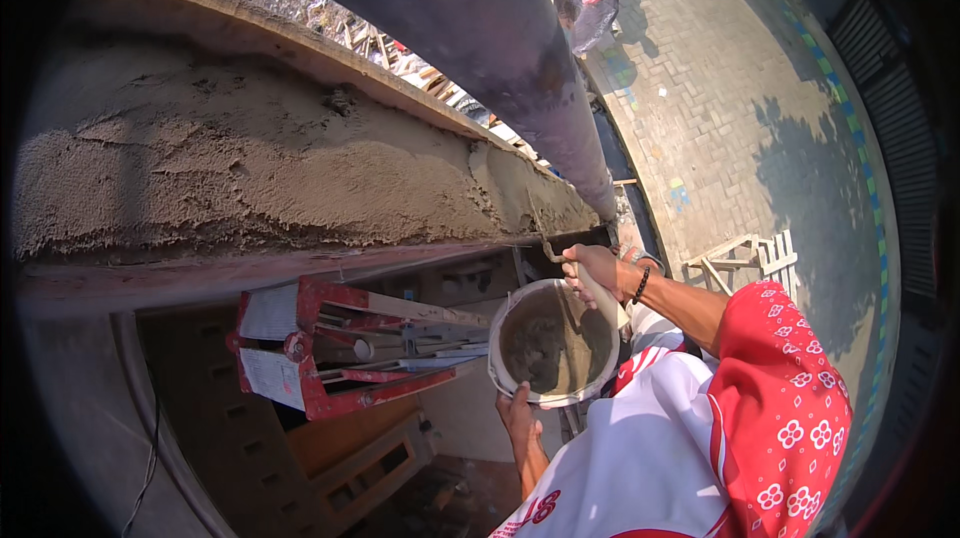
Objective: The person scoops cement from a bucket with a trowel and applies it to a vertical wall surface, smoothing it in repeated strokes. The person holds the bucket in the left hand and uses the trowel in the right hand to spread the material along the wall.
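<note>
One bucket [562, 400] of mortar [540, 350], left hand [522, 426] gripping it at seven o'clock; one trowel [608, 306] held in right hand [593, 272], one o'clock; one stepladder [317, 398], nine o'clock.

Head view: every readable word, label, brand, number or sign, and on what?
White-and-red shirt: large red characters low on the front, slanted and creased; not quoted.
Beside them: smaller red print, too small to read.
Bucket, stepladder: no lettering discernible.

Right hand [597, 273] grips a trowel [607, 306] near a mortar-coated surface [240, 163], left hand [520, 425] holds a pale bucket [497, 353] of mortar [535, 343], red stepladder [298, 346] alongside, paved ground [710, 128] at right.
</note>
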A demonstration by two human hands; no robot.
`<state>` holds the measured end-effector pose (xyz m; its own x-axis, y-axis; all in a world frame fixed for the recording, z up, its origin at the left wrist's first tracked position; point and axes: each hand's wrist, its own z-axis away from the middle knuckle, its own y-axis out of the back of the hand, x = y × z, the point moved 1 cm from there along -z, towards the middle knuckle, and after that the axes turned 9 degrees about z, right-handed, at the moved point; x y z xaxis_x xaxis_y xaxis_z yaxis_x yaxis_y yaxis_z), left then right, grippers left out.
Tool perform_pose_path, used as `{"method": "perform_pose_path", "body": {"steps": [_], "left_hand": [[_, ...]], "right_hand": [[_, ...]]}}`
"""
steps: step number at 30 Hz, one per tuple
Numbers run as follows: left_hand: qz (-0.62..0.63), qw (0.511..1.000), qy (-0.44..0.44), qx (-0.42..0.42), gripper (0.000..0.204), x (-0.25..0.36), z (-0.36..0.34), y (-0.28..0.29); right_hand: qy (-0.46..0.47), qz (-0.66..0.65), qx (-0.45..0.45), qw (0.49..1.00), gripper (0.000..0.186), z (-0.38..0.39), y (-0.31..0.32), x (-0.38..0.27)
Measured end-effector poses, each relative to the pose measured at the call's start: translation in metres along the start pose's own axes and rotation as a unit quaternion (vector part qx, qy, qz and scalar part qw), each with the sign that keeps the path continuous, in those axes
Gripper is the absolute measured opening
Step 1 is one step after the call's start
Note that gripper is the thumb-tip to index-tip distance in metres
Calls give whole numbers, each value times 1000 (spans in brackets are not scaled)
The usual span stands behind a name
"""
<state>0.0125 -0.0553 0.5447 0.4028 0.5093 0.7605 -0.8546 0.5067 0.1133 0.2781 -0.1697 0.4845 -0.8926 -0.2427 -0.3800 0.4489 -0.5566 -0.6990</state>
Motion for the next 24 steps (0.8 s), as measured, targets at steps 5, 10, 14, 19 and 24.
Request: {"method": "perform_pose_path", "body": {"steps": [5,10,14,19,24], "left_hand": [[-6,1000,-2,2,44,-4,-2,1],[-44,998,27,17,44,-2,4,0],[-88,992,83,29,45,8,8,-7],[-12,1000,3,-16,41,-15,-8,2],[-30,999,38,14,42,-4,2,-3]], "right_hand": [[27,58,15,998,37,28,-32,-6],[100,171,29,980,39,47,-54,-12],[160,218,25,962,36,54,-62,9],[187,252,33,949,32,78,-49,43],[104,-1,78,991,32,32,1,36]]}}
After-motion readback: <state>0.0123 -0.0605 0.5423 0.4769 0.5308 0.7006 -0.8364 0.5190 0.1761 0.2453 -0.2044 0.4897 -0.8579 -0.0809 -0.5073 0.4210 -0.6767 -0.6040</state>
